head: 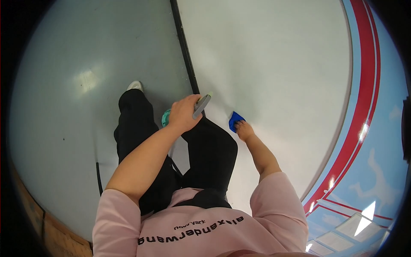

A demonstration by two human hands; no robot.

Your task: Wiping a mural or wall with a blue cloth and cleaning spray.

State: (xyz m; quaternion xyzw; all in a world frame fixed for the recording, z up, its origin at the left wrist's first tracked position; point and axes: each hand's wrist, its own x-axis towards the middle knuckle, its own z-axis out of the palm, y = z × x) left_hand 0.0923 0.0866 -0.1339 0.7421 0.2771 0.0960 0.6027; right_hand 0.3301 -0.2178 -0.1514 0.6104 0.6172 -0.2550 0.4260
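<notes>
In my left hand [183, 114] is a spray bottle with a grey trigger head [202, 106] and a teal body [165, 118], held above my thigh. My fingers wrap its neck and hide part of it. The bottle's nozzle end points up and to the right, over the white surface [273, 64]. To the right, my right hand [245, 131] grips a blue cloth [233, 118] at that surface. The cloth is bunched, with one corner sticking out past the fingertips.
A black edge strip [184, 41] divides the white surface from the grey floor [80, 119]. A wall panel [369, 57] with red stripes on blue curves along the right. Brown panels [64, 236] stand at lower left. My bent legs [138, 119] are below my hands.
</notes>
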